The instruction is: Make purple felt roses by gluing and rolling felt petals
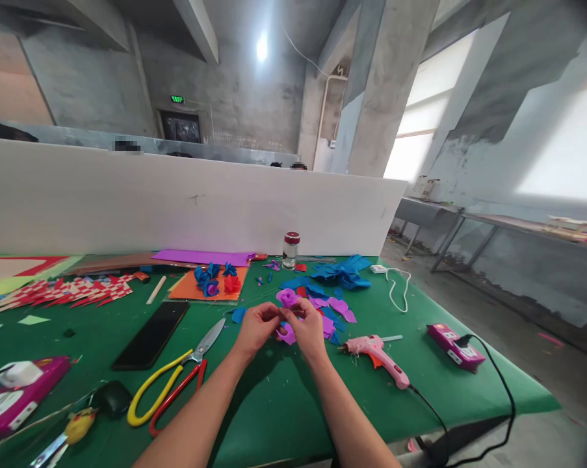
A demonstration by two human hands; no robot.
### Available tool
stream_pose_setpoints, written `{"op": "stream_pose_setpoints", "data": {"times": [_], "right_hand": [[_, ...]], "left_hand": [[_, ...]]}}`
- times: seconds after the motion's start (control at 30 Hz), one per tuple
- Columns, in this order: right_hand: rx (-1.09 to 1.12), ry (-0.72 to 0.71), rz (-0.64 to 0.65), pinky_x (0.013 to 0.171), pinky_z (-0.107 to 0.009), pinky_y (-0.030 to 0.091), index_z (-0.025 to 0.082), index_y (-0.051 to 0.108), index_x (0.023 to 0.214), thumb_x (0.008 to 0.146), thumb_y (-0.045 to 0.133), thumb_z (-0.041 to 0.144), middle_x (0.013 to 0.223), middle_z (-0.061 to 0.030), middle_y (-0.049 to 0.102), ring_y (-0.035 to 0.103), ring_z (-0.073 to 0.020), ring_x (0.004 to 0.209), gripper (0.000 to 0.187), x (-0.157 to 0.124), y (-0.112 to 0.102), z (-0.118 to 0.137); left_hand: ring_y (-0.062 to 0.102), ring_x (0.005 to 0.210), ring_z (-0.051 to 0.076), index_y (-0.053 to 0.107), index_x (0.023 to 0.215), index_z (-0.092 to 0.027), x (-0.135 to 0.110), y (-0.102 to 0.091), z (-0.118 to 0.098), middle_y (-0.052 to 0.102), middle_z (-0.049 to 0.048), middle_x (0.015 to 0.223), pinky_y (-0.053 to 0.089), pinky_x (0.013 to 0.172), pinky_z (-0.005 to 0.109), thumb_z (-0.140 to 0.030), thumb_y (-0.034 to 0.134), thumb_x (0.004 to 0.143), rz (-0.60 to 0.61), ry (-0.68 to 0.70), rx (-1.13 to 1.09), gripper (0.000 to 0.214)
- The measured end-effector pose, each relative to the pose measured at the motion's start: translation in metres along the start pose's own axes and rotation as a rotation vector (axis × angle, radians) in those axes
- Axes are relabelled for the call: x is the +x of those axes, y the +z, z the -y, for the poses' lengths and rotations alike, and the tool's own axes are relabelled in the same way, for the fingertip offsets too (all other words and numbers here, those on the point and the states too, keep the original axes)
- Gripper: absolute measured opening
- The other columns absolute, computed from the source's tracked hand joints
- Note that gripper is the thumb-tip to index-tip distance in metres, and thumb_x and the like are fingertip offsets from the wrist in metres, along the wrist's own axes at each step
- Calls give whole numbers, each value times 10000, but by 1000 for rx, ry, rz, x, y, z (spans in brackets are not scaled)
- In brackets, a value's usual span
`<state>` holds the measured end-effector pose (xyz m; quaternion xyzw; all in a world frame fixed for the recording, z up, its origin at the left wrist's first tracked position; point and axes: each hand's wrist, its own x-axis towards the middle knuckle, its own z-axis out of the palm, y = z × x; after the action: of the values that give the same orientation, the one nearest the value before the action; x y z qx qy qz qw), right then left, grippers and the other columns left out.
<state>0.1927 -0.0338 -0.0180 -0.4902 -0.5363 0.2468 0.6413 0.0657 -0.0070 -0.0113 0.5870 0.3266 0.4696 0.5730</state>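
Both hands meet over the middle of the green table. A purple paper flower [287, 298] with a rolled centre rises from between their fingertips. My left hand [258, 328] pinches at its base from the left, and my right hand [303, 325] pinches there from the right; the fingers hide the flower's lower part. Beneath and behind the hands lie loose purple petals [340, 307] and blue crepe paper pieces [342, 273]. A pink glue gun [378, 356] rests to the right of my right hand. Scissors [195, 357] with yellow and red handles lie open to the left.
A black phone [151, 335] lies left of the scissors. Finished blue and red paper flowers [212, 279] sit on orange sheets [183, 286]. A lidded glass jar [290, 252] stands near the white partition [186, 201]. Purple power strips [455, 348] and a white cable [399, 292] occupy the right side.
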Motion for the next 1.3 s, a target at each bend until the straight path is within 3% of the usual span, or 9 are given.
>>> {"op": "stream_pose_setpoints", "data": {"times": [0.13,0.27,0.5,0.63,0.8,0.93,1.07,1.17,1.3], "right_hand": [[12,-33,50,793,-331,501,219,705,882,771,660,327,909,-40,692,631,-211,875,162,3,-4,-1],[23,-74,86,830,-348,497,233,729,892,749,692,321,1010,-55,687,617,-230,974,172,2,-5,0],[2,-84,81,798,-334,510,233,726,965,739,707,320,997,-53,685,618,-205,892,243,-6,-13,7],[-25,-30,49,738,-320,523,210,718,977,792,660,360,969,-69,684,630,-192,808,246,-18,-40,9],[-74,28,-92,781,-348,526,200,718,947,813,635,438,977,-90,712,654,-227,879,285,-36,-91,12],[-92,86,-179,647,-330,542,191,716,934,766,666,502,912,-88,721,651,-198,687,357,-46,-129,18],[-146,108,-277,617,-316,545,188,721,916,748,669,532,871,-89,727,656,-205,679,387,-52,-151,25],[-186,100,-292,609,-308,529,181,724,888,754,660,534,806,-76,720,644,-204,663,383,-51,-143,30],[-168,26,-94,665,-306,514,191,733,808,802,633,494,734,-50,701,637,-206,707,319,-37,-102,37]], "left_hand": [[658,526,168,673,797,-148,-1,0,-4,713,27,676,494,423,233,-366,782,645,31,-15,-27,287],[634,516,146,706,799,-129,-2,-1,-4,685,24,599,504,482,229,-361,767,684,46,24,-14,266],[648,521,163,725,810,-144,-3,-4,-5,705,24,604,536,543,268,-356,764,686,-15,90,-5,249],[615,497,143,723,776,-152,-2,-5,-5,694,15,589,513,503,246,-359,766,680,-66,123,36,232],[554,464,105,682,665,-164,0,-2,-3,617,-31,517,478,480,215,-292,785,632,-139,145,-6,168],[599,524,126,679,652,-160,-2,0,-5,648,-10,557,508,531,233,-283,786,626,-132,121,-35,164],[594,526,125,684,659,-159,-3,1,-4,647,-12,561,506,536,234,-266,791,617,-100,127,-22,157],[596,521,130,689,671,-157,-2,0,-1,648,-7,550,505,546,241,-269,776,639,-83,133,0,145],[593,530,131,694,686,-159,-2,-1,2,653,1,563,499,574,245,-285,757,679,-26,164,73,141]]}}
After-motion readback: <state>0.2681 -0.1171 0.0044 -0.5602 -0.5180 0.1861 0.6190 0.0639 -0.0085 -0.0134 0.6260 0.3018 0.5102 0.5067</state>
